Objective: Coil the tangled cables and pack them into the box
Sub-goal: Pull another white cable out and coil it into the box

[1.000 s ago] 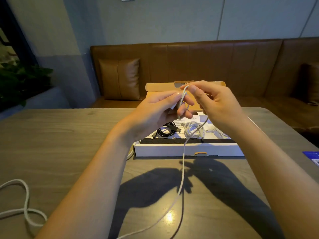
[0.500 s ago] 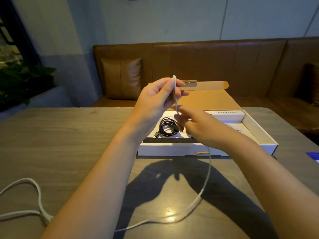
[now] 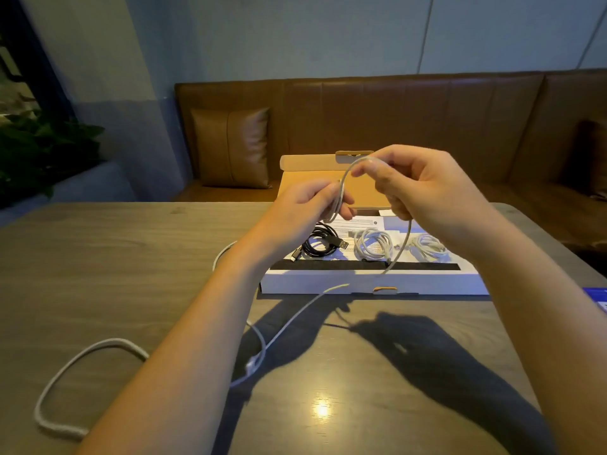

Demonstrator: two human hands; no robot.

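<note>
A thin white cable arcs between both hands above the open white box. My left hand pinches one end of the cable's loop. My right hand pinches the cable at the top of the arc, higher and to the right. From there the cable hangs down in front of the box and trails across the table toward me. Inside the box lie a coiled black cable and two coiled white cables.
A thicker white cable loops on the wooden table at the lower left. The box's brown lid stands open behind. A blue item sits at the table's right edge. A leather bench runs along the far side.
My right hand has risen from low over the box to above and right of the left hand, pulling the cable into a new arc. My left hand has dropped slightly.
</note>
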